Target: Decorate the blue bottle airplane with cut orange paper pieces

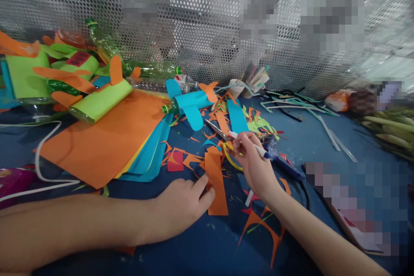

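Note:
My left hand lies on the blue table, its fingers stretched out and pressing the left edge of an orange paper strip. My right hand is closed around a white pen with a blue cap, its tip near the strip's top end. Yellow-handled scissors lie just behind the strip. A bottle wrapped in blue paper with blue wings lies further back.
Stacked orange, yellow and blue paper sheets lie at left, with green-wrapped bottles behind and a white cable. Paper scraps litter the table. A perforated metal wall closes the back. Paper strips lie at right.

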`<state>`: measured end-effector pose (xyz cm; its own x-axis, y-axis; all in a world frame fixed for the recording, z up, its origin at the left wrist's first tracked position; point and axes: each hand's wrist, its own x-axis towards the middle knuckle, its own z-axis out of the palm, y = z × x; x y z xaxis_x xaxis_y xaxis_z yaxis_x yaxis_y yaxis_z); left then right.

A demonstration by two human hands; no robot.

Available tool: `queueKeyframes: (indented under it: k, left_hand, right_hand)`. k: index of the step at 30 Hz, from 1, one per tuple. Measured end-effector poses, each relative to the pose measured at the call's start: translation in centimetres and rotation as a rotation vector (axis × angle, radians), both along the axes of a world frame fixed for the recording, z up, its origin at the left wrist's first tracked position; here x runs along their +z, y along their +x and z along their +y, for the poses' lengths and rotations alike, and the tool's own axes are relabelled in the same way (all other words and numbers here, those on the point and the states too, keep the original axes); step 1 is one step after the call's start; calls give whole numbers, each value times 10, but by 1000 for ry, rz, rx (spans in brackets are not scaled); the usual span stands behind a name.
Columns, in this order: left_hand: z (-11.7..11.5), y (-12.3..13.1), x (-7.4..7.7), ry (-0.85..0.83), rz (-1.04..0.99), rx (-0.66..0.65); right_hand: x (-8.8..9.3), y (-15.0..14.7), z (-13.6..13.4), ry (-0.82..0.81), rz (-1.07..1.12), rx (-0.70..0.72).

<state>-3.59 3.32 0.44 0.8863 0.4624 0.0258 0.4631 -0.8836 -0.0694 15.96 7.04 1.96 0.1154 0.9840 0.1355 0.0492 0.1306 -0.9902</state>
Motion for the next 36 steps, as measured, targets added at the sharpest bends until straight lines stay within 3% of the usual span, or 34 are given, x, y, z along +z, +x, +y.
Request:
queueKeyframes:
  k: [6, 9, 13, 16, 19, 26, 31, 36]
  left_hand:
    - [-10, 0, 1, 62, 20, 16]
    - [-17, 0, 5, 109, 57, 38]
    - [-17, 0, 10, 213, 134, 169]
    - [-5, 1, 12, 224, 147, 256]
    - [16, 0, 15, 134, 144, 300]
    - [62, -9, 22, -48, 15, 266]
    - [77, -17, 26, 18, 62, 547]
    - [85, -23, 25, 77, 56, 616]
  right_hand:
    - [-3, -14, -16, 139, -491, 271]
    - [-6, -15, -16, 190, -597, 306]
    - [-6, -12, -14, 201, -625, 307]
    - [-4, -11, -13, 194, -643, 292]
    - [-3, -11, -14, 218, -667, 270]
    - [-6, -8, -12, 230, -677, 166]
    - [-7, -7, -11, 213, -692, 163]
    - [-10, -10, -12, 274, -844, 280]
